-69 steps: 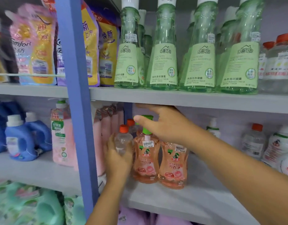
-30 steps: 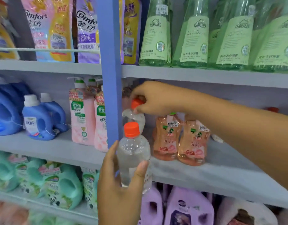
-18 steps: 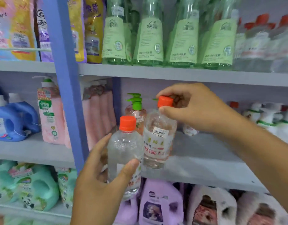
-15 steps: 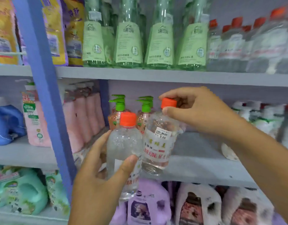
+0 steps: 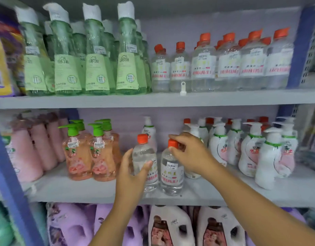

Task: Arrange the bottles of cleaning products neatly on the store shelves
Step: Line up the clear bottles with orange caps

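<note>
The fingers (image 5: pixel 172 139) of the right hand (image 5: pixel 190 155) pinch the orange cap of one clear bottle (image 5: pixel 171 174), curled over it from above. The left hand (image 5: pixel 130 176) wraps its thumb and fingers round the body of a second clear bottle (image 5: pixel 144 162) of the same kind, gripping it about mid-height. The two bottles stand just beside each other at the front of the middle shelf (image 5: pixel 100 194), in the gap between the orange pump bottles (image 5: pixel 89 157) on the left and the white pump bottles (image 5: pixel 259 151) on the right. Motion blur makes it hard to say whether their bases rest on the shelf or hang just above it; they look set down, or nearly so.

The step in hand seems to be moving these two strays to their proper group. A row of matching orange-capped bottles (image 5: pixel 224 64) fills the right part of the upper shelf (image 5: pixel 153 100), next to the tall green bottles (image 5: pixel 98 55), so that is probably where they belong. The next move would call for lifting both upright, clearing the upper shelf's front edge, and finding room in an already crowded row; a small white cap-like piece (image 5: pixel 183 88) at that shelf's front edge could get knocked.
</note>
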{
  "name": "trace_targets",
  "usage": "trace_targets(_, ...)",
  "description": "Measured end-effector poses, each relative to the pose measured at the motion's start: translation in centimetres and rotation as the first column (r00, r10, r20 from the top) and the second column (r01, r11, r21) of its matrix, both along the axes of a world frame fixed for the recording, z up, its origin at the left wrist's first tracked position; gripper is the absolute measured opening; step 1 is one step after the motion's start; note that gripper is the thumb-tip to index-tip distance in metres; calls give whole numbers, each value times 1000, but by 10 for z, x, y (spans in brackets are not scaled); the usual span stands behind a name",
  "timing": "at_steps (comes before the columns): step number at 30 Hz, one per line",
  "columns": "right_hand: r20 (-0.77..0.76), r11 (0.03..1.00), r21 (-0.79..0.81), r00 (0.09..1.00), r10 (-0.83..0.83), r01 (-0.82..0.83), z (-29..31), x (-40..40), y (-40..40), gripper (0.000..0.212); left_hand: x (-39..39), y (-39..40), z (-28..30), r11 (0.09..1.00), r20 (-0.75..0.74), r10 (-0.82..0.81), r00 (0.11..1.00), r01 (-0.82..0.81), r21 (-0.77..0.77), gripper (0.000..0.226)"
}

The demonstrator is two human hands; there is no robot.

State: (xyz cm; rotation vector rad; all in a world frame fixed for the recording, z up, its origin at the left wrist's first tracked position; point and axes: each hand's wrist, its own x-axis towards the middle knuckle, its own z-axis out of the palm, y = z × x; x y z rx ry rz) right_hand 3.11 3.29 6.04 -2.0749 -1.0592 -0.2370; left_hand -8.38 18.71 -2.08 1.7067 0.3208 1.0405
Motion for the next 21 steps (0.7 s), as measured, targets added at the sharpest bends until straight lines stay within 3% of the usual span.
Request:
trace_targets(6,-311,985,170,950,34,20,-45,6,-4,70,17,9,-15,1000,-4,8,1000,-8,13,50)
trace_targets(10,-451,971,234,890,68,45,-98,-10,-6,80,11,29,-33,993,-128,-118,985,119,-4,81)
trace_targets(12,-477,969,231,878,38,83,-105,-11,-4,81,9,37,-38,990,-203,-140,969,144,4,87)
trace_targets(14,-489,973,205,872,12,102,-104,-10,-1,77,11,42,-39,987,-247,-145,958,159,37,72)
trace_targets(21,-452,956,230,890,-61,182,-83,-31,-9,63,0,24,-28,983,-162,-182,970,185,1,70)
